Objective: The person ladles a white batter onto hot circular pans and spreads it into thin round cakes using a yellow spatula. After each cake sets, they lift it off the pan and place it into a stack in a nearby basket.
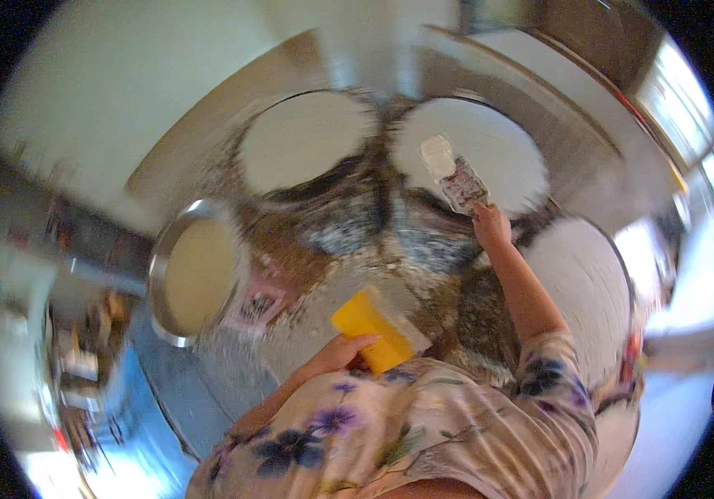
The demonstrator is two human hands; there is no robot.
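In my left hand (340, 353) is a yellow scraper (372, 331) with a pale straight edge, held low in front of my shirt. My right arm reaches forward, and my right hand (492, 224) closes around a crusted tool (462, 185) with a pale rounded head. That tool hangs over the far right round griddle (511, 154), which has a whitish layer spread on it. Motion blur hides the tool's exact kind and whether it touches the layer. A similar white layer covers the far left griddle (303, 141).
A metal basin (156, 287) of cream-coloured batter stands at the left, beside a pinkish packet (259, 306). Another white-covered griddle (582, 291) lies close to my right arm. Dried crust and crumbs coat the surface between the griddles. A raised panel (232, 108) curves behind them.
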